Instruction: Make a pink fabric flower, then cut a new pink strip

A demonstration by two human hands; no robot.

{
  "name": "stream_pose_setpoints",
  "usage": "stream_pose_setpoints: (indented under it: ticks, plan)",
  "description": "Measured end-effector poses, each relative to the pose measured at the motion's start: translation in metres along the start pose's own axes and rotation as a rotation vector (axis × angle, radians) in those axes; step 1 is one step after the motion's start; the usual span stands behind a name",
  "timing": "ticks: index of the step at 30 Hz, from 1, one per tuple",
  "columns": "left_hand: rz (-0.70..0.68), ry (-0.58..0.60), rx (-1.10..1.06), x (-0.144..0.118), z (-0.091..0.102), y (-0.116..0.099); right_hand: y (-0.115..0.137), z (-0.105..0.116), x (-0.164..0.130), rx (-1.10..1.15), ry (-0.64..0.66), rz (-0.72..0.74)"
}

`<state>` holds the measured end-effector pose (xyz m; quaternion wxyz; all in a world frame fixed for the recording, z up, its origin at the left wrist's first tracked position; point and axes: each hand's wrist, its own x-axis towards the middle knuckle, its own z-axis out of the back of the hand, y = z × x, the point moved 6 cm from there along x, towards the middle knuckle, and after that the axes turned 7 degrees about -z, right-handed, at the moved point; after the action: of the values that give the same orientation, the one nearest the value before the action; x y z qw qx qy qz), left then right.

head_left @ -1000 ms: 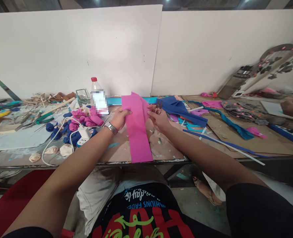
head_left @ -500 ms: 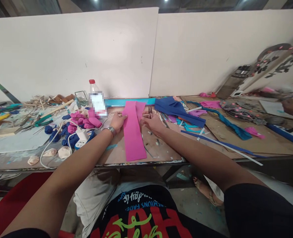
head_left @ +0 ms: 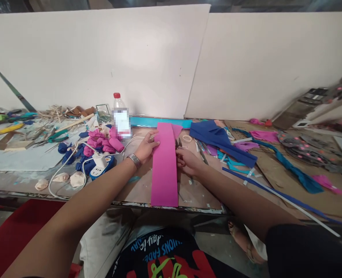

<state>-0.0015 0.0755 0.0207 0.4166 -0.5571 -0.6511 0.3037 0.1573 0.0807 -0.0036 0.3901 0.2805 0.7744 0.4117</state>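
Observation:
A long pink strip of crepe paper [head_left: 165, 166] lies lengthwise before me, its lower end at the table's front edge. Its far end is doubled over, with a flap sticking out to the right. My left hand [head_left: 147, 148] pinches the strip's left edge near the top, thumb on its face. At the right edge, my right hand [head_left: 186, 160] is closed around what look like small dark scissors [head_left: 178, 143], points upward. The strip and my fingers hide most of the tool.
On the left are crumpled pink pieces [head_left: 101, 141], a blue-and-white power strip [head_left: 101, 166] with a cable, and a red-capped bottle [head_left: 117, 102]. Dark blue paper [head_left: 211, 135] lies right, beside a tape ring [head_left: 187, 138] and thin strips [head_left: 292, 197]. A white board [head_left: 95, 61] stands behind.
The pink strip has come closer to me, its lower end now reaching the table's front edge. My right hand has shifted down along the strip's right side. The view has turned slightly left.

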Motion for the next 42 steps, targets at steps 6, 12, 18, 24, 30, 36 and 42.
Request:
stream_pose_setpoints:
  ticks: [6, 12, 18, 24, 30, 36, 42]
  plan:
    - [0.036, -0.155, 0.075, 0.011, 0.026, 0.006, 0.016, 0.008, 0.005, 0.066, -0.114, 0.238]
    - [0.047, -0.286, 0.358, 0.019, 0.055, 0.017, 0.036, 0.031, 0.017, -0.008, -0.371, 0.513]
    - [-0.093, -0.274, 0.572, 0.020, 0.054, 0.009, 0.029, 0.014, 0.017, -0.215, -0.139, 0.301]
    - [-0.109, -0.250, 0.641, 0.018, 0.051, 0.011, 0.044, 0.022, 0.012, -0.212, -0.237, 0.475]
    - [-0.087, -0.324, 0.648, 0.013, 0.049, 0.015, 0.047, 0.034, 0.009, -0.385, -0.297, 0.524]
    - [-0.114, -0.340, 0.526, 0.012, 0.043, 0.006, 0.040, 0.023, 0.002, -0.565, -0.091, 0.487]
    - [-0.015, -0.357, 0.322, 0.006, 0.031, 0.000, 0.035, 0.036, 0.007, -0.433, -0.179, 0.401]
